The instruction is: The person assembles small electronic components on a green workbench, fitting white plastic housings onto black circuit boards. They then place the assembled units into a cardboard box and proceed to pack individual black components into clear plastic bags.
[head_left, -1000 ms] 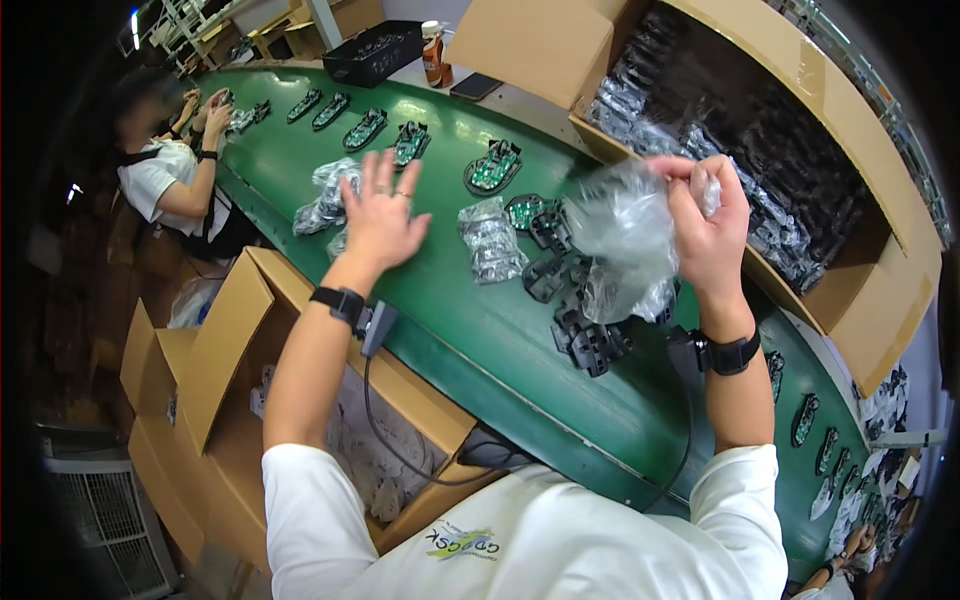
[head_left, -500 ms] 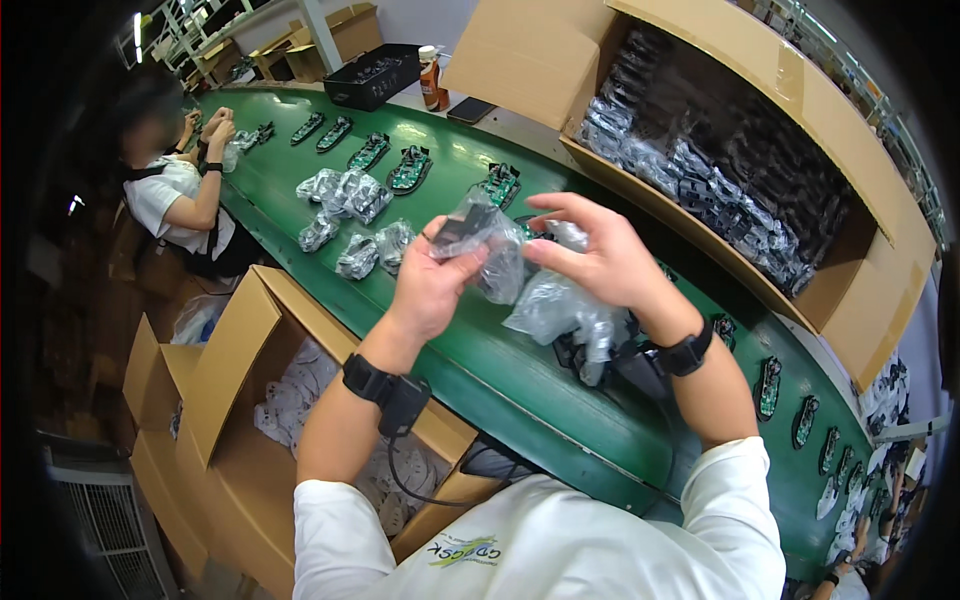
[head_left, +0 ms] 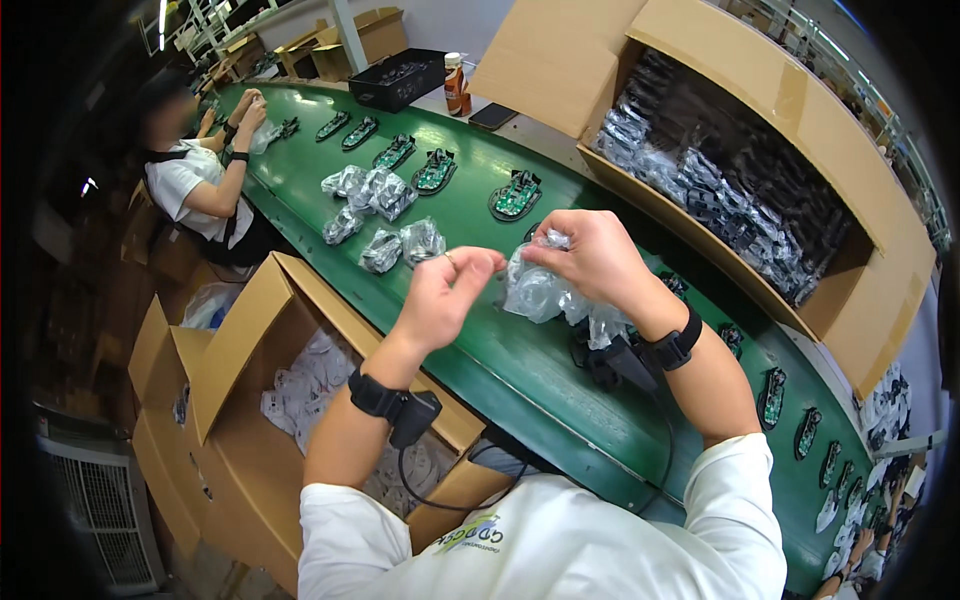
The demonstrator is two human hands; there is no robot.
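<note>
My right hand (head_left: 592, 258) is closed, thumb against fingers, on a crumpled clear plastic bag (head_left: 535, 287). Just to its left, my left hand (head_left: 447, 295) is pinched, its fingertips close to the bag's edge; what they hold, if anything, I cannot make out. Under the right forearm, black parts (head_left: 600, 368) and more clear plastic lie on the green conveyor belt (head_left: 480, 375). Left of my hands sits a cluster of bagged parts (head_left: 380, 195), with two more bagged parts (head_left: 422, 241) nearer. A green circuit board in a black shell (head_left: 516, 195) lies beyond my hands.
More board-filled shells (head_left: 772, 397) line the belt both ways. A large carton (head_left: 850, 335) of bagged parts stands along the far side. Near me is an open carton (head_left: 235, 345) of white pieces. A black bin (head_left: 400, 80), spray can (head_left: 457, 88) and phone (head_left: 494, 116) sit beyond; a co-worker (head_left: 195, 185) works at left.
The bagged black part that was in my left hand no longer shows there. My left hand has lowered slightly and pinched; the right hand has closed on the bag. The view has shifted slightly.
</note>
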